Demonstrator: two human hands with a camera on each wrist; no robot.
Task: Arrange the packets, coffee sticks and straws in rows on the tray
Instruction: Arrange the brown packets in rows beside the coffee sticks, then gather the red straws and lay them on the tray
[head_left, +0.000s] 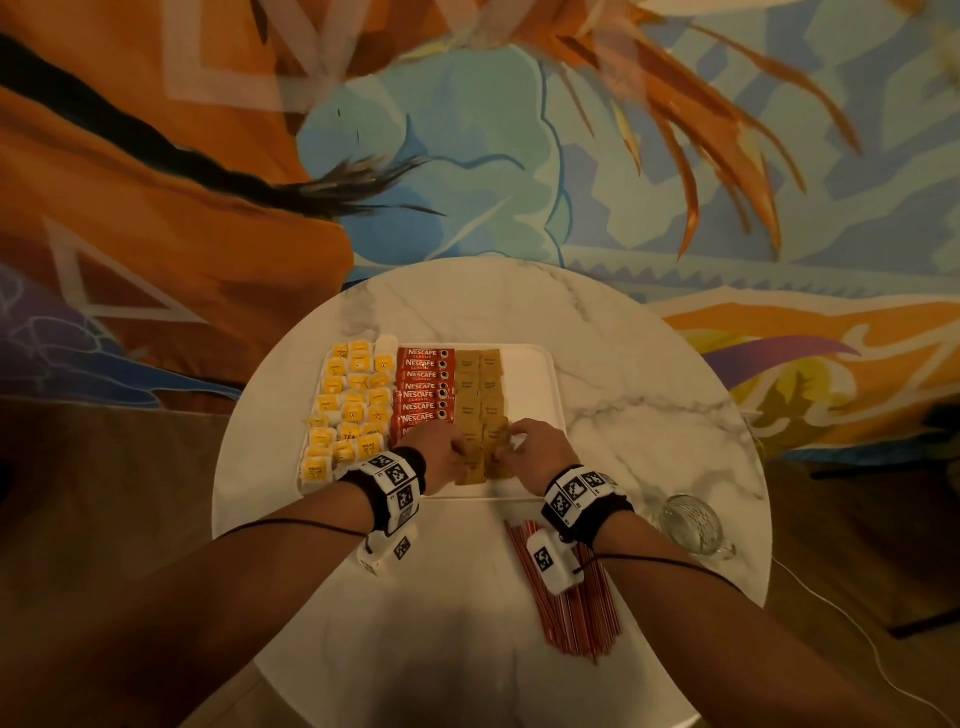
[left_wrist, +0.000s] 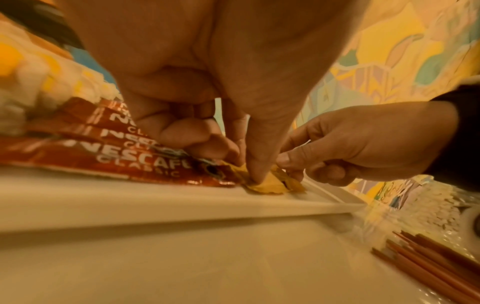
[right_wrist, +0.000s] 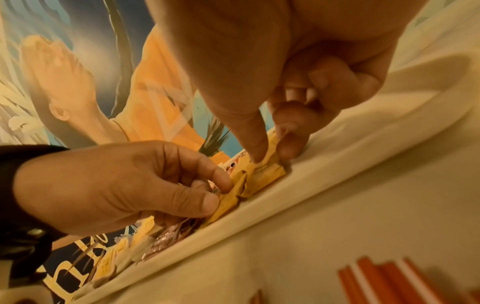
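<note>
On the white tray (head_left: 535, 395), yellow tea packets (head_left: 350, 410) fill the left, red coffee sticks (head_left: 423, 395) form a middle row, and brown sugar packets (head_left: 480, 395) lie in two columns. Both hands meet at the near end of the brown columns. My left hand (head_left: 452, 452) pinches a brown packet (right_wrist: 228, 197) between thumb and forefinger. My right hand (head_left: 524, 444) pinches the neighbouring brown packet (right_wrist: 267, 174), thumb on top. The red straws (head_left: 571, 608) lie in a bundle on the table under my right wrist.
The tray sits on a round marble table (head_left: 623, 415). A glass mug (head_left: 691, 525) stands near the table's right edge. The tray's right strip beside the brown packets is bare. A painted wall rises behind the table.
</note>
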